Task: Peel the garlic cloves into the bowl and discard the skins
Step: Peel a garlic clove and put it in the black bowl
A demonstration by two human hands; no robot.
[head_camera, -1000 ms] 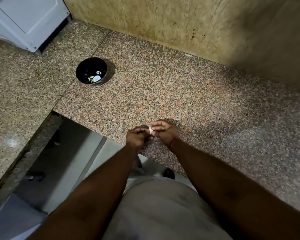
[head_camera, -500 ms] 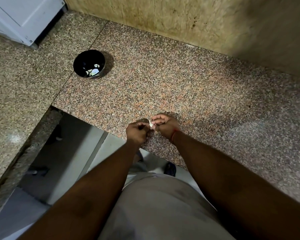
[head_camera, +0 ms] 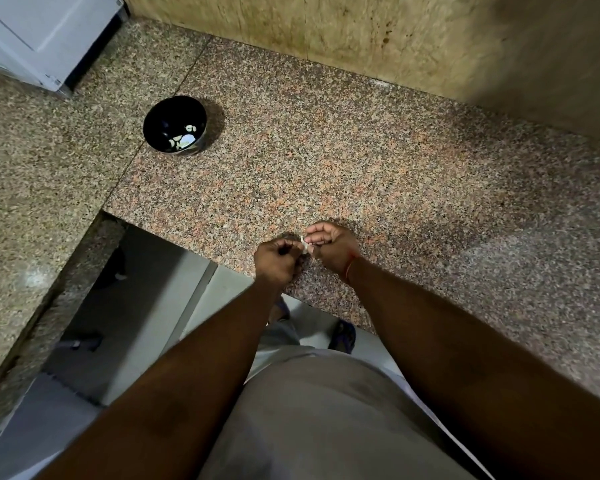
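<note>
Speckled granite counter [head_camera: 378, 161] meets a stained beige wall [head_camera: 361, 32]; a black bowl [head_camera: 175, 124] sits far off. Left hand [head_camera: 276, 261] and right hand [head_camera: 331, 245] together pinch a garlic clove [head_camera: 304, 243].

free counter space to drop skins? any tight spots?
Bare granite between the black bowl and the hands, and the wide stretch right of the right hand up to the wall. Tight only where both hands, left hand included, pinch the garlic clove at the counter edge.
</note>
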